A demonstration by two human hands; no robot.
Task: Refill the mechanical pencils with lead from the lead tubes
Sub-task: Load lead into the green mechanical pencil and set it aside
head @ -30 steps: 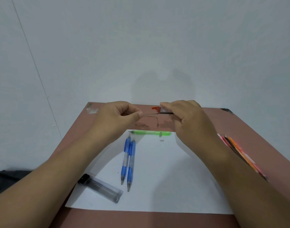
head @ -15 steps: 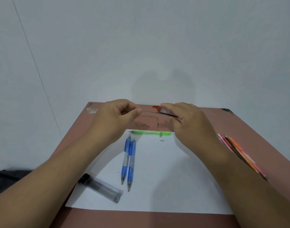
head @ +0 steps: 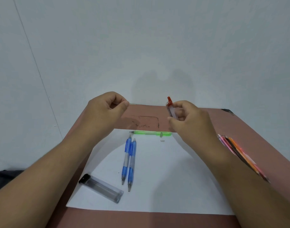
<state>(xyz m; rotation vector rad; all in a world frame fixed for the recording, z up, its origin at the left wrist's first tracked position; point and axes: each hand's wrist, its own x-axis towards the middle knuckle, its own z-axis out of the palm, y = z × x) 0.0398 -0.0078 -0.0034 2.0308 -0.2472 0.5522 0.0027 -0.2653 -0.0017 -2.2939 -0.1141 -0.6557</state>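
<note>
Item: refill in progress, one lead out.

- Left hand (head: 106, 109) — fingers curled, thumb and forefinger pinching a thin lead (head: 141, 104) that pokes rightward above the table's far edge.
- Right hand (head: 190, 120) — fingers wrapped round a clear lead tube with a red cap (head: 170, 108), held tilted, cap end up, well apart from the lead.
- Green mechanical pencil (head: 150, 132) — lies at the top of the white paper (head: 165, 178), its small cap (head: 162, 140) just beside it; seemingly opened, awaiting lead.
- Two blue mechanical pencils (head: 129, 160) — side by side on the paper, untouched by either hand; whether filled, I cannot tell.
- Second lead tube, black-capped (head: 101, 188) — near paper's corner.

Judgement: early stage; most of the filling is left.
</note>
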